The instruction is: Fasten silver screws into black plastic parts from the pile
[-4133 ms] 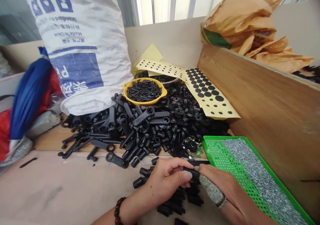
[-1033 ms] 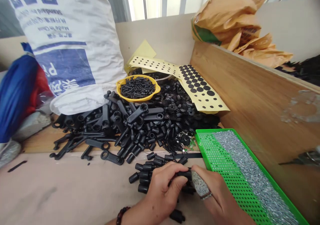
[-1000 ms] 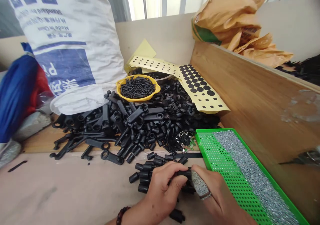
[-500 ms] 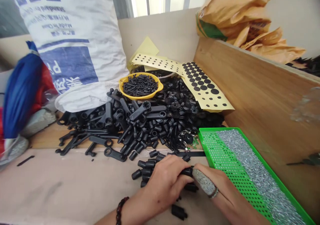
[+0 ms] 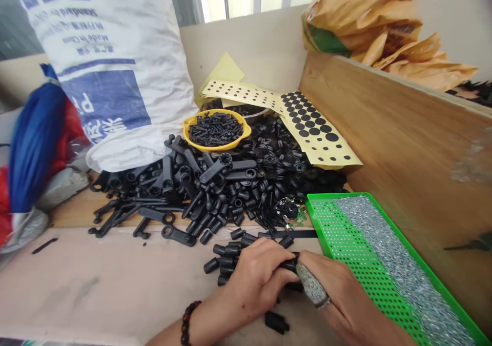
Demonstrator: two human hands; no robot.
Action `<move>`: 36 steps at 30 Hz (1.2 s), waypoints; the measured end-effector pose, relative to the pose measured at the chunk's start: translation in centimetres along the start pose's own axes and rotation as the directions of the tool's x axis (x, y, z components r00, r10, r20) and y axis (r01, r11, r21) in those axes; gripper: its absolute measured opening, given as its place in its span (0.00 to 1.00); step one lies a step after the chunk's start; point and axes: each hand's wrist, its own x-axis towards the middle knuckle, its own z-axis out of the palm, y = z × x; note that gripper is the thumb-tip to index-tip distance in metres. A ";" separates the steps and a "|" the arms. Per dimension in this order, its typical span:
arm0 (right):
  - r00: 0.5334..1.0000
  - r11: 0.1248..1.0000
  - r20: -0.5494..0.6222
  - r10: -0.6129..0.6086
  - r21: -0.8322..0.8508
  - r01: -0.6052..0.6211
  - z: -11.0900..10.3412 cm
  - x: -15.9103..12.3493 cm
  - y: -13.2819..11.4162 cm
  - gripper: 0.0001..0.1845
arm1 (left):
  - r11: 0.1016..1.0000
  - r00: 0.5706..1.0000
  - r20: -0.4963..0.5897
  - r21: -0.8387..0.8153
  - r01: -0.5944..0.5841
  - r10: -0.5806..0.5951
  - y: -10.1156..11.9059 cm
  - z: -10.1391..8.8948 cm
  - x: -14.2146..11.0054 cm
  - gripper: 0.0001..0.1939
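My left hand (image 5: 259, 274), with a beaded bracelet at the wrist, is closed on a black cylindrical plastic part (image 5: 289, 265) between thumb and forefinger. My right hand (image 5: 334, 287) meets it from the right, its fingers bent and pressed against the part's end; a speckled grey wrap (image 5: 310, 284) covers one finger. Whether the right fingers also hold something small is hidden. Beneath and left of my hands lie several similar black cylinders (image 5: 226, 259). One more black piece (image 5: 277, 322) rests closer to me.
Behind lies a heap of black crank handles (image 5: 215, 169) and small parts. A yellow bowl (image 5: 246, 130) of black screw-like pieces stands on it. At right, a green perforated tray (image 5: 323, 233) holds small metal pieces (image 5: 388, 253). A white sack (image 5: 161, 79), sticker sheets (image 5: 315, 156) and a wooden partition (image 5: 384, 141) surround these.
The view has shifted slightly. Both hands stay together at the black part, with only small finger movements; the left thumb and fingers have turned a little around it.
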 end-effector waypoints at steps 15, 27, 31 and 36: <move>0.947 0.944 0.180 0.267 0.150 -0.295 -1.4 -0.4 0.5 0.11 | 0.989 0.997 0.083 0.145 -0.012 -0.001 -0.7 -0.5 -0.3 0.09; 0.978 0.975 0.061 0.198 -0.112 -0.190 -2.1 -1.1 2.0 0.14 | 0.877 0.925 0.379 0.443 -0.184 0.003 0.5 2.3 -2.4 0.06; 0.980 0.970 0.084 0.179 -0.182 -0.161 -2.4 -0.2 2.8 0.16 | 0.858 0.925 0.381 0.472 -0.204 0.011 0.6 2.3 -2.6 0.04; 0.951 0.927 0.221 0.216 -0.351 -0.129 -2.0 1.7 3.9 0.18 | 0.915 0.950 0.313 0.385 -0.124 -0.003 0.3 0.1 -2.0 0.08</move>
